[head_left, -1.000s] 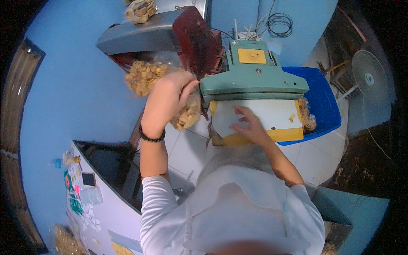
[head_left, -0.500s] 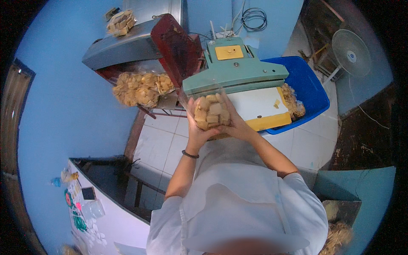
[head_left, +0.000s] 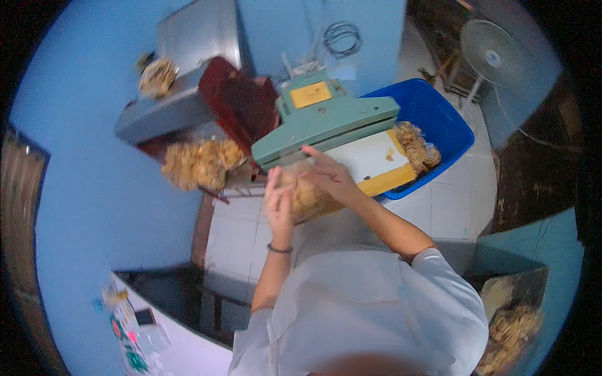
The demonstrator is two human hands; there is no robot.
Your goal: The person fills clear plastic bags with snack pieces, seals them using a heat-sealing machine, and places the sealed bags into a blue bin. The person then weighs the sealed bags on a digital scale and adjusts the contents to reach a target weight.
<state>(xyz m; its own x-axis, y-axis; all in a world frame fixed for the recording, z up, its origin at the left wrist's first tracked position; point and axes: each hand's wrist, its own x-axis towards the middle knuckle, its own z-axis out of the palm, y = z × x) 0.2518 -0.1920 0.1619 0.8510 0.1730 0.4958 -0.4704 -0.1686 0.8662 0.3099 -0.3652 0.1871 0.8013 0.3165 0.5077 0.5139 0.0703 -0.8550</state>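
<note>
A clear bag of tan chunky pieces (head_left: 304,199) lies between my hands on the front of the white, yellow-edged board (head_left: 367,156), just below the green sealing machine (head_left: 323,122). My left hand (head_left: 278,200) grips the bag's left side, some fingers raised. My right hand (head_left: 332,178) holds its upper right part, one finger reaching toward the machine's long slot. Motion blur hides the exact fingertip contacts and the bag's top edge.
More filled bags (head_left: 200,163) sit left beside a red-and-steel machine (head_left: 226,100); another bag (head_left: 158,78) rests on top. A blue tub (head_left: 454,138) holds bags at the right, near a fan (head_left: 492,56). A white partition (head_left: 194,357) stands lower left; filled bags (head_left: 508,338) lie lower right.
A second ago my left hand carried the bag at the left and my right hand was empty over the board. Both took hold; their fingers have since shifted upward along it. The view has turned.
</note>
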